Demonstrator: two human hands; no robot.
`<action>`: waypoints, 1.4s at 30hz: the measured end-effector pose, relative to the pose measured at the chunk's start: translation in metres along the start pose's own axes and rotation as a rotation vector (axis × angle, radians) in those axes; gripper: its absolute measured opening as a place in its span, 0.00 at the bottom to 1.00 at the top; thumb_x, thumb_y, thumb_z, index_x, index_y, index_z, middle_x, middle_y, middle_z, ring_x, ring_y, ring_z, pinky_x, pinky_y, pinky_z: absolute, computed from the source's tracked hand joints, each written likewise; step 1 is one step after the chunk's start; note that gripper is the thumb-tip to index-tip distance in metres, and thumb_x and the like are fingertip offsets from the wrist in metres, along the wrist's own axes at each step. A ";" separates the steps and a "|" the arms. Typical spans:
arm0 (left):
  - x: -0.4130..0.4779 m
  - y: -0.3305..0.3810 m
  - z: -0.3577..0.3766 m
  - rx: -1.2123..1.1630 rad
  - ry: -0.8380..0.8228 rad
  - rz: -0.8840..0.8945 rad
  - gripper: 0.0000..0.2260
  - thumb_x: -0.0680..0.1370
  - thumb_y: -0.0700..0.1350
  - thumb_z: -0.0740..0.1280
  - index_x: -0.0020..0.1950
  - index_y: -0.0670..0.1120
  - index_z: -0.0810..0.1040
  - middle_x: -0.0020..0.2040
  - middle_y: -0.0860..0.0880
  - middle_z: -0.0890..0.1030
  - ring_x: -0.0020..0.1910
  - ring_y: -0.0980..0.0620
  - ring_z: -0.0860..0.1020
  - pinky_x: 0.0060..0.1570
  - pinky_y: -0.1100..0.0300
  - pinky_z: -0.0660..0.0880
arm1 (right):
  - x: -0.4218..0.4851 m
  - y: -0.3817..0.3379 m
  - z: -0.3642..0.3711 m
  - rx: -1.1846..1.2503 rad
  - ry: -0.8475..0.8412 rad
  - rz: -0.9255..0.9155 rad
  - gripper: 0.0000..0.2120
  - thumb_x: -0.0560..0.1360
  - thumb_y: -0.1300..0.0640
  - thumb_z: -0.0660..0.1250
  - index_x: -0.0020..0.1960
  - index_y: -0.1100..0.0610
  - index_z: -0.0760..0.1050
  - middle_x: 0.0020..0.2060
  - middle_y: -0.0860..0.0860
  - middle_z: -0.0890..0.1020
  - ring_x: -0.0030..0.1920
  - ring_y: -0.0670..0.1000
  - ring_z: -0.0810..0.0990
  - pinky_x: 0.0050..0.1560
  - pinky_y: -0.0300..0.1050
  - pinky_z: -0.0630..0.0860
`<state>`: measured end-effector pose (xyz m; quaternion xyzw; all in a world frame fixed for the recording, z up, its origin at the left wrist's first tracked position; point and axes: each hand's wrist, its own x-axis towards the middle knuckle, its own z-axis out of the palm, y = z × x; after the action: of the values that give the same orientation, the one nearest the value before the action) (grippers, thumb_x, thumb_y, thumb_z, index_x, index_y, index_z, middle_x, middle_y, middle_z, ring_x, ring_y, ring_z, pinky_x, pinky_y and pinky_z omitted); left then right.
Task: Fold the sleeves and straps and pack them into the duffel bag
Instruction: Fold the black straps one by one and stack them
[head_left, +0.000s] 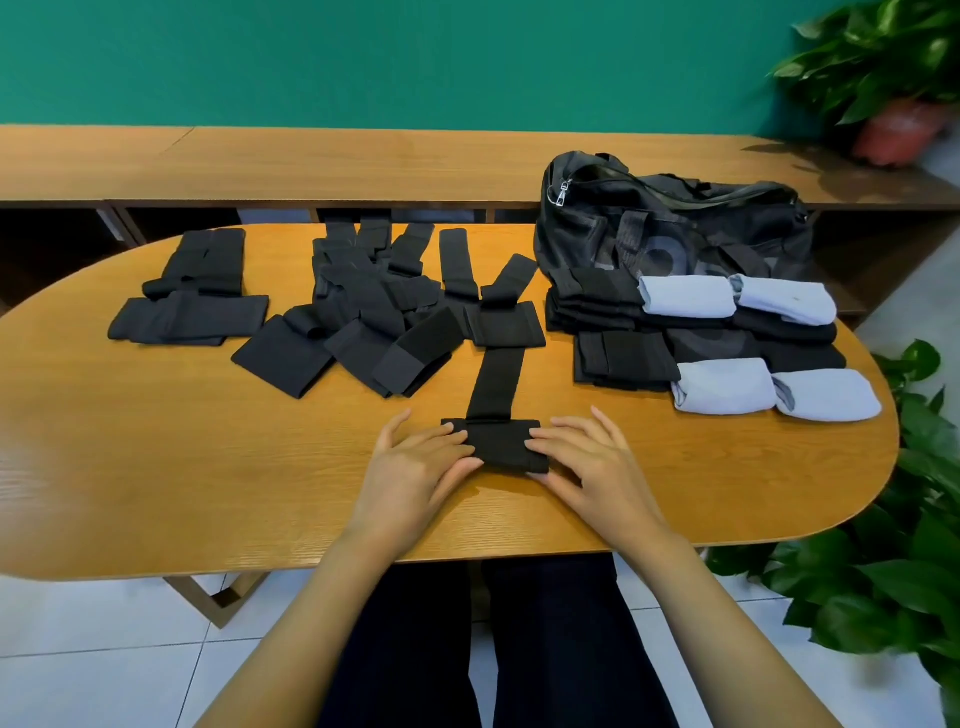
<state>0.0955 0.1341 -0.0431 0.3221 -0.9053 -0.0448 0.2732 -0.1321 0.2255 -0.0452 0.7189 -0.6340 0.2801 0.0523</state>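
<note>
left grip (415, 467) and right grip (592, 462) spread flat, pressing folded black strap (506, 448)

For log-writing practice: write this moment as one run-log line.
phase: folding | strap: near end folded, rest flat | left hand: presses fold | right hand: presses fold | bag: far right
</note>
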 end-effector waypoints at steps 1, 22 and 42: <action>0.000 -0.001 0.000 -0.030 -0.001 0.001 0.23 0.80 0.62 0.54 0.56 0.51 0.84 0.57 0.54 0.83 0.62 0.57 0.78 0.74 0.50 0.54 | 0.000 0.001 0.000 -0.003 0.027 0.010 0.16 0.75 0.49 0.67 0.61 0.51 0.80 0.58 0.45 0.82 0.63 0.46 0.75 0.74 0.55 0.57; 0.033 0.025 0.000 -0.626 0.104 -0.578 0.20 0.74 0.41 0.74 0.65 0.46 0.78 0.41 0.52 0.83 0.40 0.57 0.81 0.45 0.68 0.77 | 0.019 -0.002 -0.015 0.237 0.098 0.545 0.15 0.76 0.43 0.67 0.58 0.49 0.78 0.34 0.43 0.81 0.45 0.46 0.81 0.58 0.57 0.75; 0.116 -0.026 0.026 0.157 -0.463 -0.053 0.20 0.85 0.46 0.49 0.78 0.49 0.60 0.79 0.54 0.57 0.79 0.57 0.49 0.73 0.41 0.32 | 0.058 -0.011 0.013 -0.124 -0.416 0.216 0.32 0.79 0.36 0.39 0.77 0.47 0.60 0.77 0.45 0.60 0.78 0.46 0.52 0.78 0.54 0.38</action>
<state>0.0217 0.0402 -0.0177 0.3471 -0.9357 -0.0544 0.0313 -0.1153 0.1708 -0.0257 0.6846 -0.7203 0.0903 -0.0656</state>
